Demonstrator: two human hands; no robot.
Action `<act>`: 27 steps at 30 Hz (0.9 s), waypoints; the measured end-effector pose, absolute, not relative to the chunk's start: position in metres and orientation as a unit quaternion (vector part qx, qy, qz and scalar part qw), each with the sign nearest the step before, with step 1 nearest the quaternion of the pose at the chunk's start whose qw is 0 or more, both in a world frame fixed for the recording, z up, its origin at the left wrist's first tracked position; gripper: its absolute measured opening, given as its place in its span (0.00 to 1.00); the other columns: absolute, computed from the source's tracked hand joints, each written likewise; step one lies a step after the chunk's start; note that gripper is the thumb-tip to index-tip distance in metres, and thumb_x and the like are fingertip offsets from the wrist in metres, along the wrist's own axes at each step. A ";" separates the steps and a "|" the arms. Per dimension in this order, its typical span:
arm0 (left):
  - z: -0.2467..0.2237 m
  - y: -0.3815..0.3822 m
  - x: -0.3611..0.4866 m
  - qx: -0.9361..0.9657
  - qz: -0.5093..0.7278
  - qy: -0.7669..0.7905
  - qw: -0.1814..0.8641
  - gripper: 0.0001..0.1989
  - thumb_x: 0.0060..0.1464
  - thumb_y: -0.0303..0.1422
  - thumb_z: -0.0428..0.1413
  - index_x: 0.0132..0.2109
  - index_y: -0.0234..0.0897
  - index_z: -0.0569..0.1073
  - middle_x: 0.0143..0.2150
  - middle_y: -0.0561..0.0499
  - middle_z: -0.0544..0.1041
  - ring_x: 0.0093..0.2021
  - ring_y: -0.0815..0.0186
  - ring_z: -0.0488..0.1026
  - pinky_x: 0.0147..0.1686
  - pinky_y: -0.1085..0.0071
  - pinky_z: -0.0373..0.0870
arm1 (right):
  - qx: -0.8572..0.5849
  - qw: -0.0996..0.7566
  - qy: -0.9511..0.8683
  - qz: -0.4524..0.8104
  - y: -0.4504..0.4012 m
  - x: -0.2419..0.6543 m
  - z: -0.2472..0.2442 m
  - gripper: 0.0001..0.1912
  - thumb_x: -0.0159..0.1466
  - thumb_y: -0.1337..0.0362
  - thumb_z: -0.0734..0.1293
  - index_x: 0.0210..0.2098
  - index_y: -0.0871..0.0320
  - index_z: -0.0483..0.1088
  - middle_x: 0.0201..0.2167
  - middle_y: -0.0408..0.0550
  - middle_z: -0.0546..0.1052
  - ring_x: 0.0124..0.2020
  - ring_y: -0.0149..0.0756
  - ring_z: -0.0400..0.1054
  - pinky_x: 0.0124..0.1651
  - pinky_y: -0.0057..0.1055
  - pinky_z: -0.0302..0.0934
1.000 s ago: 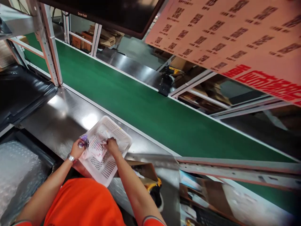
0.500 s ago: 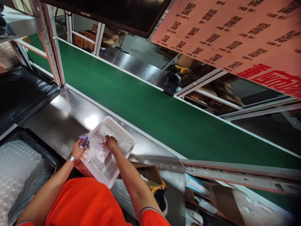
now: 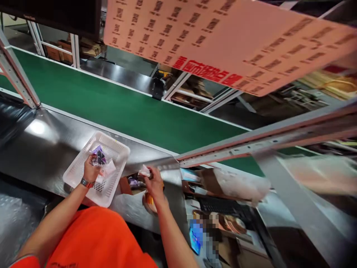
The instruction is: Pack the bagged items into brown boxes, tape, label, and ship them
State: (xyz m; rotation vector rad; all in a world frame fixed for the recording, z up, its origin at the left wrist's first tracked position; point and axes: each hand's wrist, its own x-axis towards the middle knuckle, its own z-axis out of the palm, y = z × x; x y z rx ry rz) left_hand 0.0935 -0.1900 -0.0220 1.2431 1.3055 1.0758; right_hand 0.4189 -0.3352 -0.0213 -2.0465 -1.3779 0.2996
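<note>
My left hand [image 3: 91, 168], with a watch on the wrist, is closed on a clear plastic packet [image 3: 99, 155] with purple and black contents, held over the white perforated basket [image 3: 122, 149]. Beneath that packet a white and pinkish printed slip [image 3: 108, 170] lies in the basket. My right hand [image 3: 155, 184] is out to the right of the basket, its fingers pinching a small crumpled whitish piece [image 3: 144, 171]. Below this hand are an open cardboard box [image 3: 125, 185] with purple packets [image 3: 135, 182] and a round yellow-and-dark object [image 3: 149, 203], partly hidden.
A green conveyor belt [image 3: 111, 108] runs behind the metal table [image 3: 52, 156]. A pink code sheet [image 3: 223, 44] and a monitor [image 3: 52, 16] hang above. Rightward are a metal rail [image 3: 223, 150], a keyboard [image 3: 223, 206] and a lit phone [image 3: 195, 238]. Bubble wrap [image 3: 13, 219] lies at lower left.
The view has swung right. My right hand has left the basket and moved right with the crumpled piece. My left hand has brought the purple packet over the basket.
</note>
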 end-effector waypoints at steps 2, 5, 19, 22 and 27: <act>-0.007 -0.201 0.134 0.515 0.472 0.504 0.508 0.14 0.47 0.28 0.60 0.43 0.38 0.72 0.44 0.44 0.81 0.45 0.56 0.80 0.50 0.59 0.79 | -0.780 0.275 -0.548 0.122 -0.355 0.426 -0.030 0.22 0.64 0.62 0.67 0.56 0.58 0.78 0.57 0.60 0.76 0.57 0.51 0.71 0.63 0.47 0.67; 0.006 -0.226 0.193 0.577 0.452 0.440 0.519 0.07 0.51 0.27 0.58 0.39 0.39 0.70 0.39 0.46 0.79 0.41 0.58 0.79 0.48 0.60 0.78 | -0.771 0.196 -0.593 0.128 -0.373 0.434 -0.036 0.23 0.61 0.62 0.73 0.56 0.56 0.81 0.63 0.61 0.74 0.64 0.57 0.68 0.70 0.53 0.62; -0.053 -0.267 0.249 0.876 -0.085 0.307 0.361 0.15 0.38 0.19 0.66 0.32 0.39 0.73 0.33 0.45 0.75 0.39 0.48 0.80 0.43 0.60 0.73 | -0.751 0.340 -0.402 0.397 -0.430 0.439 -0.065 0.24 0.66 0.41 0.62 0.27 0.54 0.67 0.26 0.49 0.77 0.32 0.43 0.74 0.40 0.37 0.68; -0.056 -0.265 0.243 0.869 -0.082 0.311 0.375 0.16 0.35 0.18 0.65 0.29 0.41 0.70 0.28 0.50 0.71 0.35 0.51 0.78 0.41 0.62 0.72 | -0.717 0.405 -0.336 0.456 -0.443 0.419 -0.074 0.28 0.64 0.34 0.62 0.33 0.53 0.67 0.28 0.48 0.76 0.31 0.43 0.75 0.38 0.36 0.70; -0.050 -0.254 0.235 0.855 -0.076 0.307 0.410 0.11 0.42 0.26 0.67 0.35 0.41 0.77 0.31 0.49 0.75 0.33 0.55 0.76 0.35 0.67 0.68 | -0.791 0.416 -0.314 0.321 -0.489 0.382 -0.107 0.26 0.67 0.39 0.61 0.46 0.55 0.73 0.45 0.59 0.81 0.45 0.52 0.78 0.52 0.48 0.75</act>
